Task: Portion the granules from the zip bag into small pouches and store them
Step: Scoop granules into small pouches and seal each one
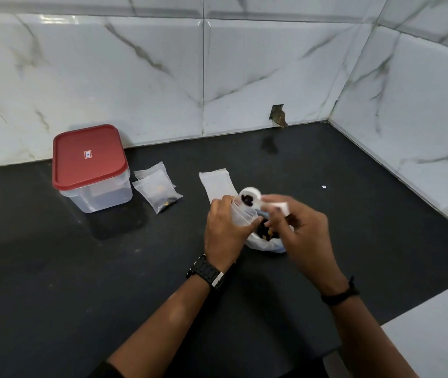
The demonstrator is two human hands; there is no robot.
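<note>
Fingers (277,214) pinch scoop (250,197), handle pointing right; left hand (224,230) grips upright pouch (240,216).

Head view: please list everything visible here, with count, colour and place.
storage box: one, clear with red lid, lid on, back left by wall.
filled pouches: two, clear with dark contents, right of the box.
empty pouches: small flat stack, clear, behind the hands.
small pouch: one, clear, held open.
scoop: one, white, dark granules inside, over the pouch.
zip bag: one, clear, between the hands.
countertop: black.
left hand: grips pouch; black watch.
right hand: holds scoop; black wristband.
</note>
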